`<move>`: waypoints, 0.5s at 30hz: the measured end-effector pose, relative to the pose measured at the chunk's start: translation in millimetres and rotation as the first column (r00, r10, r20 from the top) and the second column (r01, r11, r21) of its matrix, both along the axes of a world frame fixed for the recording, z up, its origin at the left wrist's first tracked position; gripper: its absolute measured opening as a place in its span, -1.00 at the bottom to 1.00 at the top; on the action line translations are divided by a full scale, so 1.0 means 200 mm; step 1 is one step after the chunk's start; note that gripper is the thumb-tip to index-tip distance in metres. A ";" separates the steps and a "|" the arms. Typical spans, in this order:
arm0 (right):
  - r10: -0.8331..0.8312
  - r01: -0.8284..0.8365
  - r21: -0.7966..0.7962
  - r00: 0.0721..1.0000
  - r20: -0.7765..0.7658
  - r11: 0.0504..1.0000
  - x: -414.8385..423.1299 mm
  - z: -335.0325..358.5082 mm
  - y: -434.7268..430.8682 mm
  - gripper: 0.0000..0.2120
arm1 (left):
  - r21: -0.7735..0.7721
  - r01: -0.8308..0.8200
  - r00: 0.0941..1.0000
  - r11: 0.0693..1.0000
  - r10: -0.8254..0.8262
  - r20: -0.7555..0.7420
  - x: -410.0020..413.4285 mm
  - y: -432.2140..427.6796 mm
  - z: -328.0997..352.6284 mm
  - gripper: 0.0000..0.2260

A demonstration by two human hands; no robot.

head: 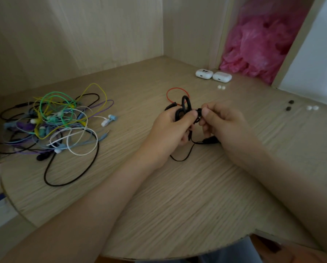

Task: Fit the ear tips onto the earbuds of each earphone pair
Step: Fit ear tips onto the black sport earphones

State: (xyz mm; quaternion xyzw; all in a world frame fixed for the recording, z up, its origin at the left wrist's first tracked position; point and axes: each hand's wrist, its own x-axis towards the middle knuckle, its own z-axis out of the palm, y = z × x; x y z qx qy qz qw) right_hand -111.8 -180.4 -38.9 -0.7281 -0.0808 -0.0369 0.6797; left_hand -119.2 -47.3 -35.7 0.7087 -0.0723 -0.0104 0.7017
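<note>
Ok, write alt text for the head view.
A left hand holds black earphones over a wooden table while the right hand pinches one earbud. A tangle of coloured earphones lies to the left; two white cases and loose ear tips lie at the back right.

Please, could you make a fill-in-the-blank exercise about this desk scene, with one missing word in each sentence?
1. The left hand and the right hand both grip a ____ earphone.
2. Behind the two white cases lies a crumpled bag coloured ____.
3. The tangle of coloured earphones lies on the person's ____ side.

Missing words: black; pink; left.
</note>
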 end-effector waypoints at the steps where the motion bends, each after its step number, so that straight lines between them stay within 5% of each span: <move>1: 0.017 -0.016 0.032 1.000 -0.014 0.999 0.00 0.00 0.00 -0.83 | -0.012 0.010 1.000 1.000 -0.010 -0.003 0.00 0.00 0.00 -0.83; 7: 0.103 -0.090 0.216 0.993 -0.049 0.972 0.00 0.02 0.00 -0.85 | -0.195 0.046 0.993 0.980 -0.066 -0.098 0.00 0.01 0.03 -0.77; 15: 0.037 -0.029 0.164 0.998 -0.045 0.986 0.00 0.01 -0.01 -0.83 | -0.200 0.052 0.992 0.978 -0.073 -0.099 0.00 0.01 0.03 -0.81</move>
